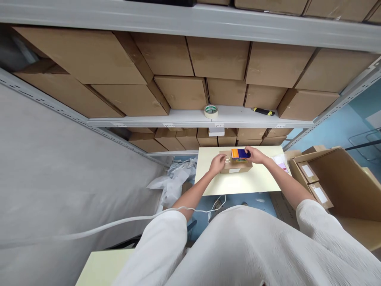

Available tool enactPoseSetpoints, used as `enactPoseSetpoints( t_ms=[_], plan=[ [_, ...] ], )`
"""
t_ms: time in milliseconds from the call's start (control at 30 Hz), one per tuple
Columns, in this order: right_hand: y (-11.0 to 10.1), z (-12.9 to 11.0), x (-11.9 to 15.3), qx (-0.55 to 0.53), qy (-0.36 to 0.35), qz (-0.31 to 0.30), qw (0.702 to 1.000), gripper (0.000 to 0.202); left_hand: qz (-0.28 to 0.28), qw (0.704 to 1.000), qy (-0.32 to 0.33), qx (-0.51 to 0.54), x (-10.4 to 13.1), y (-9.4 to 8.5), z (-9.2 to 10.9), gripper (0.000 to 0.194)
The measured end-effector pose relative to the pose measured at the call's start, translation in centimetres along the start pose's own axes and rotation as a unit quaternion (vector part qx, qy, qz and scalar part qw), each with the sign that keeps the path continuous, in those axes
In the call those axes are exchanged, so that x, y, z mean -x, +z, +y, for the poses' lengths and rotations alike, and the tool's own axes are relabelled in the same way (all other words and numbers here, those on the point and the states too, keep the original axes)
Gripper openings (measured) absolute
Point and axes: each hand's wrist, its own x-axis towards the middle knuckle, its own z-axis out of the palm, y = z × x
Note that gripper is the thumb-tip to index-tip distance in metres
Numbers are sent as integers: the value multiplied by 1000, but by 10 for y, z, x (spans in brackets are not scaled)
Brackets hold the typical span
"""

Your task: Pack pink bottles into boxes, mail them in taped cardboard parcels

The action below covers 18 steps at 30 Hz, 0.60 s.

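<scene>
A small cardboard box (228, 168) with a white label on its front side sits on the pale yellow table (220, 184). My right hand (254, 155) grips a blue and orange tape dispenser (241, 153), which rests over the top of the box toward its right half. Clear tape shows on the box's top, to the left of the dispenser. My left hand (218, 163) holds the box at its left end, fingers bent over the top edge. The tips of both hands are small in the view.
Shelves of cardboard boxes (220, 57) rise beyond the table. On one shelf lie a tape roll (211, 111) and a yellow-black utility knife (263, 111). A large open carton (342, 178) holding labelled boxes stands right. White plastic wrapping (174, 180) lies left; a white cable (119, 220) crosses the foreground.
</scene>
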Motion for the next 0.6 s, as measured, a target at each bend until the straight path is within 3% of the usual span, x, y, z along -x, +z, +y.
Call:
enactPoseSetpoints(
  t_ms=[67,133,233,400,600],
  plan=[
    [2,4,1,-8,-2,10,1000,34,54,992,-72,93,-6,-1,12,12],
    [3,8,2,-15,-5,18,1000,34,41,974,-137,175,-11,-1,25,9],
    [4,9,3,-18,-3,22,1000,34,15,946,-197,257,-14,-1,45,21],
    [3,5,2,-16,-4,20,1000,35,-3,920,-227,319,-13,0,67,33],
    [0,0,4,-5,-2,13,1000,34,9,923,-227,311,-16,3,76,46]
  ],
)
